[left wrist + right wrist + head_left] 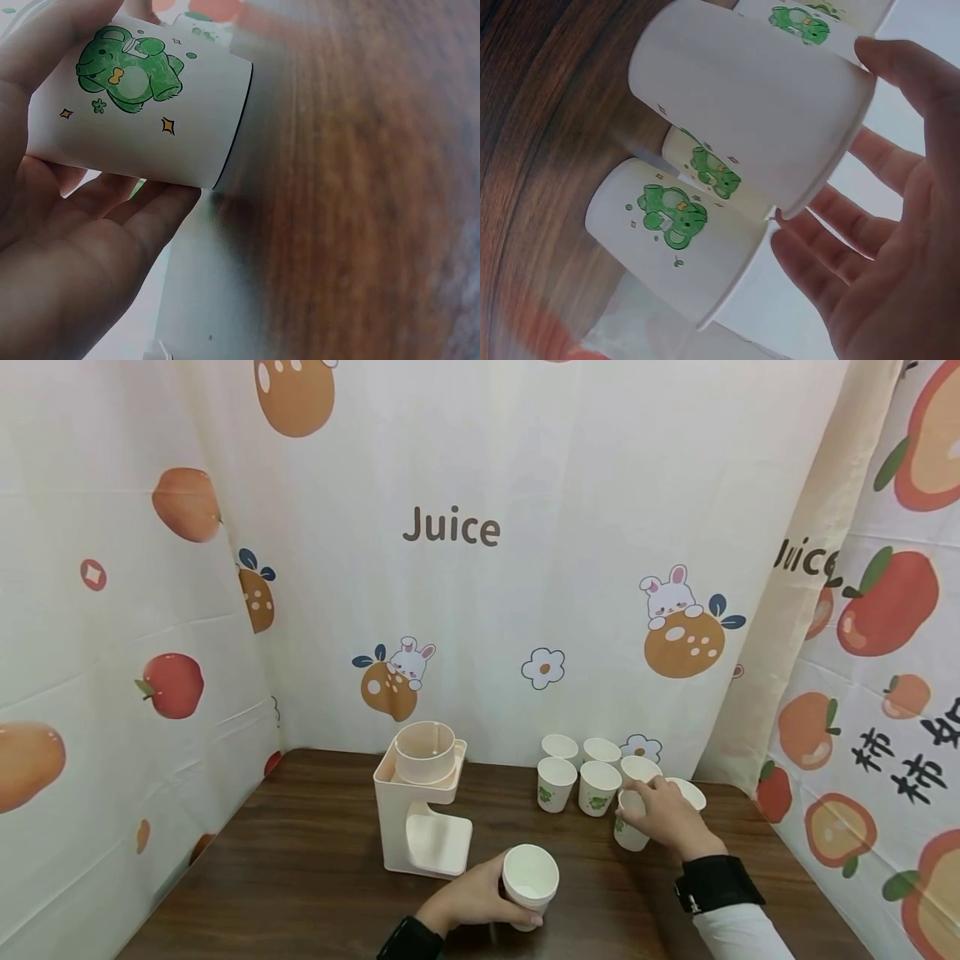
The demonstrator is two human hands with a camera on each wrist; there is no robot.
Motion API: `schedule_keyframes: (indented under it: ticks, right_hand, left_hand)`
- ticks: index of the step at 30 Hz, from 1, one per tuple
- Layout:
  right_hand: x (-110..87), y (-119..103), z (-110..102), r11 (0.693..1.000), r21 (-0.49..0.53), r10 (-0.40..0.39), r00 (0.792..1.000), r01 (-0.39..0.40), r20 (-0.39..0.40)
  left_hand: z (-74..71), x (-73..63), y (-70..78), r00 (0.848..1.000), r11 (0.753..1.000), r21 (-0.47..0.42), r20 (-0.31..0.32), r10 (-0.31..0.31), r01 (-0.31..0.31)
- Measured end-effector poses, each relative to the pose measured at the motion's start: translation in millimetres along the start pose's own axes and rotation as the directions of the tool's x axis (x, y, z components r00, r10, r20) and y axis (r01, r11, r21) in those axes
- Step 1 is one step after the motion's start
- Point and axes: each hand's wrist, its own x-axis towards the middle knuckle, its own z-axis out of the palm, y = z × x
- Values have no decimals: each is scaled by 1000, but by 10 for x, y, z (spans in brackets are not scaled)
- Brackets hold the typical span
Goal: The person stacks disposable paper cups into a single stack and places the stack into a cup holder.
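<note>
My left hand (480, 893) grips a white paper cup (531, 870) from the side, near the front of the table. A second rim line shows just under this cup's top rim. The left wrist view shows a green bear printed on its wall (142, 112). At the right, my right hand (667, 814) holds another paper cup (742, 105) at its rim, thumb on one side and fingers on the other. This cup stands foremost in the right-hand group of cups. Close beside it in the right wrist view is a cup with a green bear (679, 232).
A cream-coloured stand (393, 827) with a round cylinder (425, 756) on top is left of centre. Several more paper cups (556, 785) stand toward the back right of the dark wooden table (300, 852). Printed curtains (487, 610) hang behind and at both sides.
</note>
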Motion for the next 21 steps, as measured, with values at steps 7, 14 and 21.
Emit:
schedule_keyframes:
  ticks: [7,14,21]
  right_hand:
    - [-67,-62,-47,997,71,-15,999,12,48]
    - [-110,-100,-75,992,87,-91,995,87,38]
    - [-142,-124,-69,990,100,-110,990,102,83]
  left_hand:
    - [10,4,17,1000,1000,8,-9,-1,1]
    - [5,22,-4,1000,1000,10,-13,15,-15]
    - [12,16,-9,1000,1000,26,-15,2,-2]
